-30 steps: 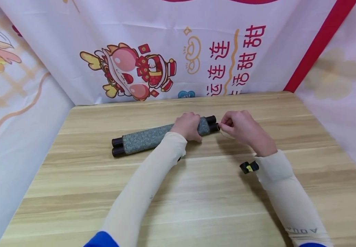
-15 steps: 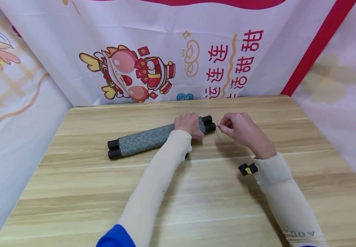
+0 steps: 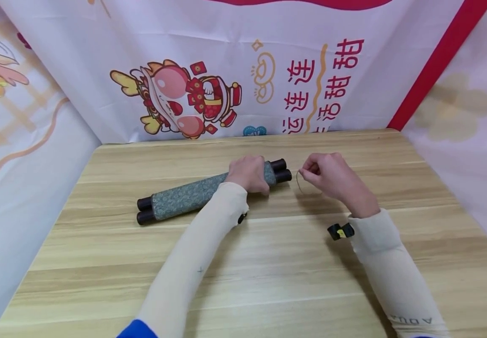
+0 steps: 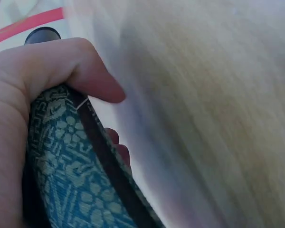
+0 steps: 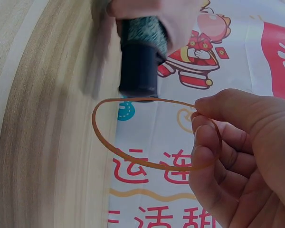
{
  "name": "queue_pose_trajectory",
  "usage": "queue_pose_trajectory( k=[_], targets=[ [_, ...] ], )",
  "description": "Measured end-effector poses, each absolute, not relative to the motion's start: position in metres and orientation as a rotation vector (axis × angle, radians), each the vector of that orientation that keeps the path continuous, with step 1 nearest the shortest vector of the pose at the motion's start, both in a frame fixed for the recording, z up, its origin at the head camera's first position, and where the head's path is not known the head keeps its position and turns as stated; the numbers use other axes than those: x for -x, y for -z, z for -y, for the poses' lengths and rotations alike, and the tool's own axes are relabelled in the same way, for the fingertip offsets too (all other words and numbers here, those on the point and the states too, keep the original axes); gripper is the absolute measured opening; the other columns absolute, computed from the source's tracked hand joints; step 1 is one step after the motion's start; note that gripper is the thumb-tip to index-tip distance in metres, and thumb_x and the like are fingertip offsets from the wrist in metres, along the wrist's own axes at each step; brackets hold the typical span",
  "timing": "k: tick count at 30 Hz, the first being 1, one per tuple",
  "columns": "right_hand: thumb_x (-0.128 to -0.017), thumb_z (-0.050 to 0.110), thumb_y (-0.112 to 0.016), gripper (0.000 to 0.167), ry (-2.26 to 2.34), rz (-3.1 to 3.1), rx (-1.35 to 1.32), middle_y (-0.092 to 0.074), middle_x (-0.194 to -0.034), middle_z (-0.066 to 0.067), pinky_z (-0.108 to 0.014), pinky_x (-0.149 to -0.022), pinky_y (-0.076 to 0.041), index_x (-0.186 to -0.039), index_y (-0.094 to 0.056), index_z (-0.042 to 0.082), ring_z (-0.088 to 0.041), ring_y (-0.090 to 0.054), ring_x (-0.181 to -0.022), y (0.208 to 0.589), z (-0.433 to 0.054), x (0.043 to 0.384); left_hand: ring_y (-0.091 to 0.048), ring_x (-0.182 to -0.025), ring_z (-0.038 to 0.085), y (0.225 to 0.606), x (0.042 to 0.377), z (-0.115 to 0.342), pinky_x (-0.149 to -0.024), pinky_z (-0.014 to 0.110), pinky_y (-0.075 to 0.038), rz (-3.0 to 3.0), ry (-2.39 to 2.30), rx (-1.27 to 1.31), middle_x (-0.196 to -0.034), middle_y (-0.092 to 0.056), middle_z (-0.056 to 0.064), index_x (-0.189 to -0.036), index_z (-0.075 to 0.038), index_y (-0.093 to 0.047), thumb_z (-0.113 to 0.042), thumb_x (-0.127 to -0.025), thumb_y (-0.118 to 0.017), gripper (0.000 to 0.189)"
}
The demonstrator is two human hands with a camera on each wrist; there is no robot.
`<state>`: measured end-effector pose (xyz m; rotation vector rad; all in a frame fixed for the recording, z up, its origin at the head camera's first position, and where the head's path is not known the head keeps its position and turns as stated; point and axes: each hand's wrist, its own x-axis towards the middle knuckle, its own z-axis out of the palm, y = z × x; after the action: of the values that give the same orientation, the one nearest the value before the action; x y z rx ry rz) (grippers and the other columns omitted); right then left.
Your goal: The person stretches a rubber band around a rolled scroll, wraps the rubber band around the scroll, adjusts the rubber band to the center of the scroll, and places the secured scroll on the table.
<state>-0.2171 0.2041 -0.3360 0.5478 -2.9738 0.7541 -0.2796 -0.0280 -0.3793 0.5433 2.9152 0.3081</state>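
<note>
A rolled scroll (image 3: 188, 195) in blue-green patterned cloth, with dark knobs at both ends, slants across the far part of the table. My left hand (image 3: 248, 173) grips it near its right end; in the left wrist view the thumb and fingers wrap round the patterned roll (image 4: 80, 156). To the right of the scroll, my right hand (image 3: 332, 176) pinches a thin orange-brown rubber band (image 5: 133, 159) between thumb and fingers. The band hangs as an open loop, apart from the dark end knob (image 5: 138, 71) in the head view.
The wood-grain table (image 3: 268, 281) runs up to a white printed cloth (image 3: 226, 42) at the back, with more cloth on both sides. A small black camera mount (image 3: 341, 231) sits at the right wrist.
The scroll has shifted left with my left hand, away from the right hand. The rubber band, earlier at the scroll's right knob, now hangs clear of it. My right hand has hardly moved.
</note>
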Motion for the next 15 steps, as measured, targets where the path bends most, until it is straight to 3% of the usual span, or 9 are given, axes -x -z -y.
queue_pose_trajectory(
  k=[8,15],
  targets=[
    [-0.103,0.017,-0.068,0.015,-0.755,3.004,-0.523,-0.075,-0.088,-0.01,-0.033,-0.07,-0.056,-0.1,-0.074,0.003,-0.018,-0.066,-0.076,0.335,-0.203,0.216,-0.063,-0.086,0.023,0.372,0.259,0.039,-0.075,0.044,-0.051,-2.888,-0.344,-0.6,-0.097,-0.066,0.001,-0.117,-0.015,-0.064,-0.038,-0.069,-0.09,0.059],
    [-0.103,0.018,-0.069,0.014,-0.753,3.046,-0.511,-0.074,-0.091,-0.009,-0.033,-0.072,-0.056,-0.103,-0.074,0.005,-0.019,-0.064,-0.079,0.336,-0.199,0.215,-0.064,-0.082,0.023,0.369,0.236,0.041,-0.075,0.048,-0.052,-2.896,-0.321,-0.636,-0.093,-0.067,0.001,-0.127,-0.016,-0.062,-0.032,-0.067,-0.086,0.067]
  ],
)
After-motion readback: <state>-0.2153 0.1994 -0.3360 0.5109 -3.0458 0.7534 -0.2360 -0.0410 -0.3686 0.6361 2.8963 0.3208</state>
